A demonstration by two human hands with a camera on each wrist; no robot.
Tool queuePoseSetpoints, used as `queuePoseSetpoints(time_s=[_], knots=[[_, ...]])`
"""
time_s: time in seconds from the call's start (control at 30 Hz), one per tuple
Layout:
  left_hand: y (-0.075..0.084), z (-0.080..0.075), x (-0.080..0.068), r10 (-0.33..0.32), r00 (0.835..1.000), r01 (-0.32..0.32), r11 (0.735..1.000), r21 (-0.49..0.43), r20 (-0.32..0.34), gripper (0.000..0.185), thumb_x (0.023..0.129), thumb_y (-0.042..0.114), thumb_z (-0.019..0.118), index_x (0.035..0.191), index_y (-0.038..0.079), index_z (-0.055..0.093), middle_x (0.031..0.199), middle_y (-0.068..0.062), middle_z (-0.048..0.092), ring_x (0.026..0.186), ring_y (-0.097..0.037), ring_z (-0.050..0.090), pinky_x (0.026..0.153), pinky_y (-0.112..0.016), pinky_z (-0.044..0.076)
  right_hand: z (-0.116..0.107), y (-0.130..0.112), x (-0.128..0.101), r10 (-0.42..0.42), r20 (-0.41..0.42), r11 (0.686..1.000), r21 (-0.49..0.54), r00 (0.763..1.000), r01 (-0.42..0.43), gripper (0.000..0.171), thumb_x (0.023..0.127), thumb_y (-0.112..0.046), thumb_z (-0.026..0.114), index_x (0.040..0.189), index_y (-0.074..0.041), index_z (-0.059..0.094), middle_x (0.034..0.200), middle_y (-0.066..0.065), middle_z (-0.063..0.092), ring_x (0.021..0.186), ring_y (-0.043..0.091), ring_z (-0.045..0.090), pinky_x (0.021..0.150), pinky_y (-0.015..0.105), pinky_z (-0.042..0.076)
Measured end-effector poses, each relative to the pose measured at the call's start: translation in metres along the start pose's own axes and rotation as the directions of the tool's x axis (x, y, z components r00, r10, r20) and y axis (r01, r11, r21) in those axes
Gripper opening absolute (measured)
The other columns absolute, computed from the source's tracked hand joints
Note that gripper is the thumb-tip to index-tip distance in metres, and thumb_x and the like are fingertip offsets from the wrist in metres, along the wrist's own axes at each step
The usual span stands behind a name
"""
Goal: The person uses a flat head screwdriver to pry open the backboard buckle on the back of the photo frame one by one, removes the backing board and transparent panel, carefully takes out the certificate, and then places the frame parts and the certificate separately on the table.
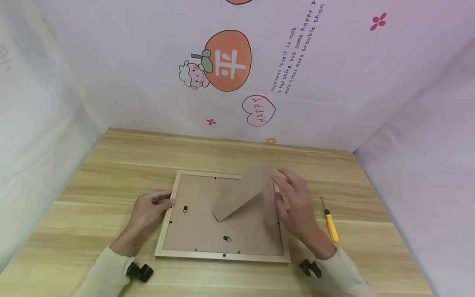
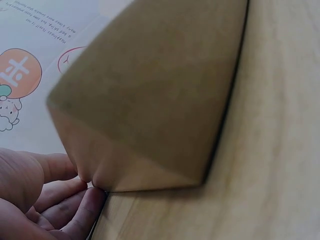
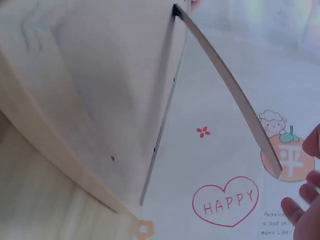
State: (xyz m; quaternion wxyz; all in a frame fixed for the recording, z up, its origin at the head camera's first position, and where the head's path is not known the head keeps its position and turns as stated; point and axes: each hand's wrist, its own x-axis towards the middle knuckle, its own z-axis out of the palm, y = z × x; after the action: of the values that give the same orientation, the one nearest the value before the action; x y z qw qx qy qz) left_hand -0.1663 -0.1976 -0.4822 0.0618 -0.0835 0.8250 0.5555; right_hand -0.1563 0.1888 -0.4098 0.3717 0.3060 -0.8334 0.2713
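A picture frame (image 1: 196, 255) with a pale wooden border lies face down on the table, its brown backing board (image 1: 185, 233) upward. From the board's middle a brown easel stand (image 1: 245, 189) tilts up toward the right. My left hand (image 1: 148, 210) grips the frame's left edge between thumb and fingers; the left wrist view shows those fingertips at the edge. Beside the stand's raised end, my right hand (image 1: 297, 206) has its fingers spread. In the right wrist view, a gap separates these fingertips (image 3: 290, 207) from the stand (image 3: 232, 87).
A yellow-handled screwdriver (image 1: 330, 225) lies on the table right of my right hand. Small black metal hangers (image 1: 227, 238) sit on the backing board. A printed white sheet (image 1: 156, 82) rises behind the table, and pale sheets enclose both sides. Black devices (image 1: 139, 272) are worn at both wrists.
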Motion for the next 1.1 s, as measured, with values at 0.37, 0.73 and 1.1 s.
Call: queuePoseSetpoints(time_s=[0.37, 0.73, 1.1], knots=[[0.001, 0.001, 0.001, -0.001, 1.0, 0.001, 1.0, -0.018, -0.003, 0.043, 0.091, 0.021, 0.072, 0.129, 0.004, 0.063, 0.126, -0.018, 0.066, 0.112, -0.027, 0.066, 0.084, -0.019, 0.057, 0.015, 0.015, -0.02, -0.024, 0.155, 0.995, -0.09, 0.988, 0.038, 0.043, 0.081, 0.004, 0.06, 0.124, 0.001, 0.064, 0.135, 0.021, 0.056, 0.124, 0.039, 0.051, 0.096, 0.049, 0.05], [0.001, 0.001, 0.001, 0.004, 1.0, -0.004, 1.0, -0.027, -0.008, 0.042, 0.091, 0.02, 0.072, 0.128, 0.003, 0.063, 0.124, -0.019, 0.067, 0.11, -0.025, 0.067, 0.082, -0.017, 0.056, 0.023, 0.022, -0.034, 0.055, 0.196, 0.994, -0.102, 0.979, -0.035, 0.04, 0.079, 0.007, 0.069, 0.119, 0.005, 0.065, 0.133, 0.026, 0.055, 0.123, 0.041, 0.051, 0.09, 0.051, 0.055], [0.003, -0.001, -0.001, -0.011, 1.0, 0.011, 1.0, -0.014, -0.008, 0.043, 0.091, 0.02, 0.072, 0.129, 0.003, 0.062, 0.126, -0.019, 0.066, 0.112, -0.027, 0.066, 0.083, -0.017, 0.056, 0.024, 0.023, -0.043, 0.228, 0.337, 0.973, -0.106, 0.913, -0.204, 0.035, 0.088, 0.0, 0.064, 0.123, 0.002, 0.065, 0.137, 0.024, 0.053, 0.127, 0.038, 0.05, 0.099, 0.051, 0.051]])
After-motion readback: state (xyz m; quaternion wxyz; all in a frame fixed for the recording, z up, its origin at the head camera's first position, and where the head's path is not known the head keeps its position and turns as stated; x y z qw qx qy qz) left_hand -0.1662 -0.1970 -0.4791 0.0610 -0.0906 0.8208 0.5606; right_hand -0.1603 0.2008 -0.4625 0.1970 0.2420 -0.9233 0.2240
